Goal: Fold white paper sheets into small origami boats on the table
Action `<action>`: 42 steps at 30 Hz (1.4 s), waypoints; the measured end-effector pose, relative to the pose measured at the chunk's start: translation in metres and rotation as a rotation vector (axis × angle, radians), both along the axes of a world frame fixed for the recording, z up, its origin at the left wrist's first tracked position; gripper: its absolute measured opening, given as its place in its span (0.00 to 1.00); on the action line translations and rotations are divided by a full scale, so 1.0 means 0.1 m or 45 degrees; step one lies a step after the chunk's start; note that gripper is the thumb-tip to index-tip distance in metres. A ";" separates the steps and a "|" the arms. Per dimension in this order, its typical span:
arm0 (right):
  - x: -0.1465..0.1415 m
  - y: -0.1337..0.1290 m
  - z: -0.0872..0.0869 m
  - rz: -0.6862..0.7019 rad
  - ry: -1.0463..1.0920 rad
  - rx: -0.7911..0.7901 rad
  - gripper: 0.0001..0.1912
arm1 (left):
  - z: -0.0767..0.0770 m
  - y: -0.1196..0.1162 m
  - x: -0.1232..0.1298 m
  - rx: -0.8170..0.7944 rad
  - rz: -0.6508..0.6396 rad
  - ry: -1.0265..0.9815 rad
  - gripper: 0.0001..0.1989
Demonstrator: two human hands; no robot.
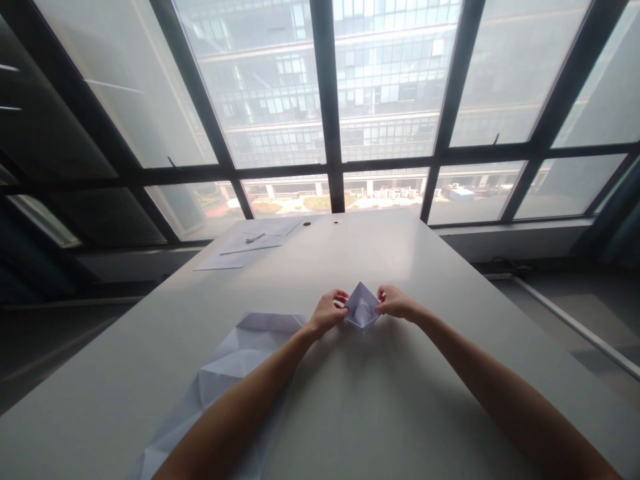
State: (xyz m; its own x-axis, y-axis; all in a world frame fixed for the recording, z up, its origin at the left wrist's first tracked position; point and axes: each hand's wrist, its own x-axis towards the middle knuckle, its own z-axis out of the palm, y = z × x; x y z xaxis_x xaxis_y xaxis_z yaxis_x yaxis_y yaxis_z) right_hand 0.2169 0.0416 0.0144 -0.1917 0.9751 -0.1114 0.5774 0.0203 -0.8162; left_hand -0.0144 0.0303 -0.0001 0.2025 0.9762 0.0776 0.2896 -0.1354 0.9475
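A small folded paper (362, 306) is held above the near-middle part of the white table (380, 250), its left corner pinched between the thumb and fingers of the left hand (331, 311) and its right corner pinched likewise by the right hand (393, 302), both grips being closed on the paper. Beneath and beside the left forearm, a large creased sheet (233, 363) is spread, while flat papers (235, 250) are seen at the table's far left, with a small white object (255, 238) laid on them
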 end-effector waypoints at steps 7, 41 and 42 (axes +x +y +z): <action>-0.02 -0.02 -0.02 0.030 0.006 -0.041 0.13 | 0.01 -0.01 0.00 0.029 -0.007 0.071 0.16; -0.43 -0.15 0.53 0.217 -0.519 0.136 0.05 | 0.17 0.05 -0.08 -0.070 -0.124 0.254 0.08; -0.41 -0.13 0.55 0.207 -0.527 0.140 0.05 | 0.17 0.07 -0.09 -0.028 -0.035 0.225 0.08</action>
